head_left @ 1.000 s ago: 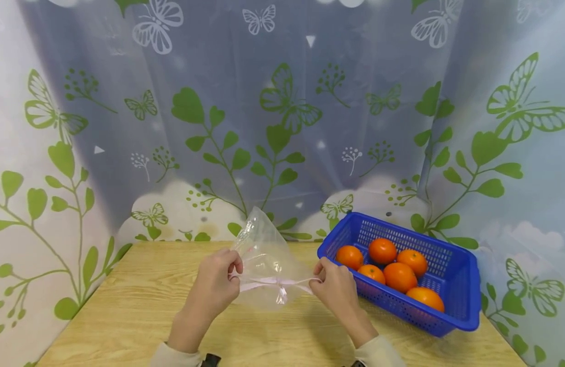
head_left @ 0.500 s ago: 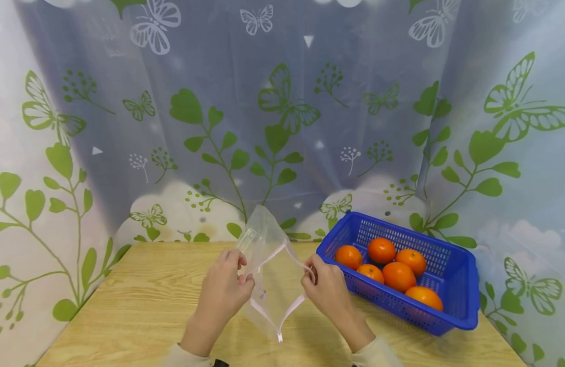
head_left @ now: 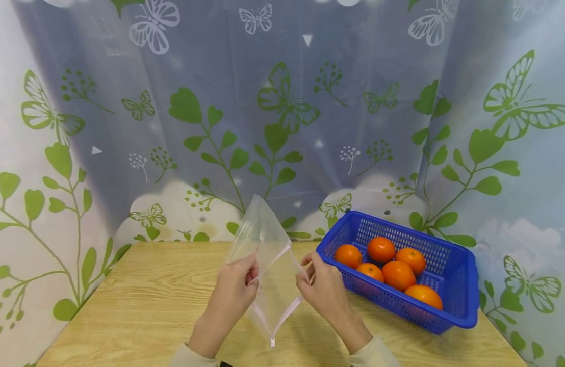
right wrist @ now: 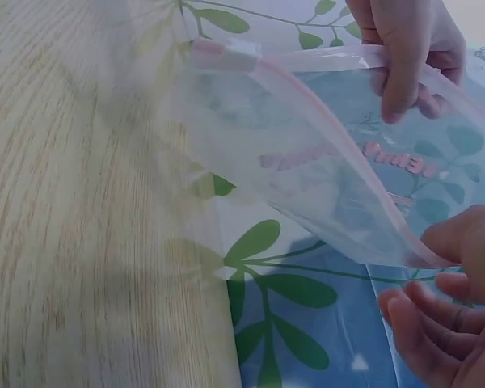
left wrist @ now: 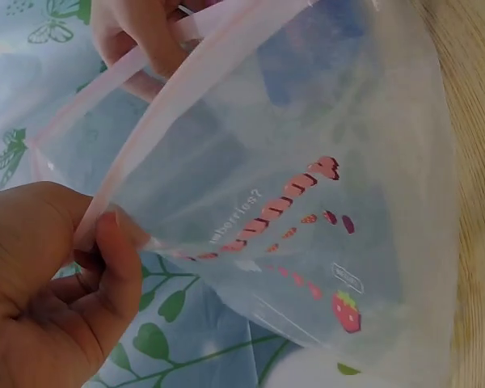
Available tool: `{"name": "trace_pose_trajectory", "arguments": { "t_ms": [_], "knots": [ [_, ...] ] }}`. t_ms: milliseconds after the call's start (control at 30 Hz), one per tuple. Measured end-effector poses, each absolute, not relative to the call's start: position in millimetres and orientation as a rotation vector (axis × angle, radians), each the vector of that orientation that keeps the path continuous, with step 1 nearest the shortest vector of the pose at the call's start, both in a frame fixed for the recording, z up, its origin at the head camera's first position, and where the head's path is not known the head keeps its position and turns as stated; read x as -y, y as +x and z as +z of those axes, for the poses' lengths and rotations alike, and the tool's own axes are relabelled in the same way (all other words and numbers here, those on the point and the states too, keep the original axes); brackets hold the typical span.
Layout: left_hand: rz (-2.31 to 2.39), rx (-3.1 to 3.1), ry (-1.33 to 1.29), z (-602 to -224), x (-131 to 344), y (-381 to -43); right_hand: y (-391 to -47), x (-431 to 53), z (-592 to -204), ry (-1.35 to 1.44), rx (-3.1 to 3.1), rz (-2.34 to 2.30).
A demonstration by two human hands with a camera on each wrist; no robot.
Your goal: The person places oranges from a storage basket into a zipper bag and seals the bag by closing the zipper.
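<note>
Above a wooden table [head_left: 149, 285], a person's left hand [head_left: 232, 290] takes the nine o'clock side of a clear plastic bag [head_left: 268, 221], its thumb and curled fingers pinching the pink-edged rim. The bag is held between the two hands, its mouth drawn into a diamond and its body reaching toward twelve o'clock. A small slider [head_left: 273, 343] sits at the mouth's six o'clock corner, while a strawberry print [left wrist: 347, 312] shows on the plastic in the left wrist view. At three o'clock, the right hand [head_left: 326, 285] grips the opposite rim with thumb and bent fingers. Just beside it, farther toward three o'clock, a blue basket [head_left: 468, 308] holds six oranges [head_left: 399, 276].

Spreading the mouth appears to be the step in hand. It likely goes best with a gentle, even pull toward nine and three, each pinch set on the firmer rim rather than the thin film. Too hard a tug would probably stretch the diamond into a slit; the slider is best left at its corner, clear of the fingers.
</note>
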State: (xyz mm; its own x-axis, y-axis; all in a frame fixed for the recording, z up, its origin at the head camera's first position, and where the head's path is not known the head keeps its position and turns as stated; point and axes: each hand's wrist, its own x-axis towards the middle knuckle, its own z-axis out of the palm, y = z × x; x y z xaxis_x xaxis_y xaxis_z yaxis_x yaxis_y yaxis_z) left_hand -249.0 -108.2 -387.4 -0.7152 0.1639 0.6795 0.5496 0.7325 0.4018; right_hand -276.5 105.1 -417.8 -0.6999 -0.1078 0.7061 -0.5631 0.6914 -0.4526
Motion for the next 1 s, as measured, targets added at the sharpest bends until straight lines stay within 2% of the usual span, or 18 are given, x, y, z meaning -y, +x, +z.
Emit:
{"name": "trace_pose_trajectory", "arguments": {
  "t_ms": [167, 433, 1000],
  "knots": [
    [-0.818, 2.252, -0.604, -387.0, 105.4, -249.3, -275.4, -102.8, -417.3, 0.506, 2.305, 0.894],
    [-0.842, 2.301, -0.5, -387.3, 105.7, -246.0, -274.5, -103.7, -416.1, 0.51, 2.185, 0.901],
    [-0.614, 2.234, -0.459, -381.9, 115.4, -244.2, -281.6, -120.2, -415.8, 0.309, 2.072, 0.747]
  ]
}}
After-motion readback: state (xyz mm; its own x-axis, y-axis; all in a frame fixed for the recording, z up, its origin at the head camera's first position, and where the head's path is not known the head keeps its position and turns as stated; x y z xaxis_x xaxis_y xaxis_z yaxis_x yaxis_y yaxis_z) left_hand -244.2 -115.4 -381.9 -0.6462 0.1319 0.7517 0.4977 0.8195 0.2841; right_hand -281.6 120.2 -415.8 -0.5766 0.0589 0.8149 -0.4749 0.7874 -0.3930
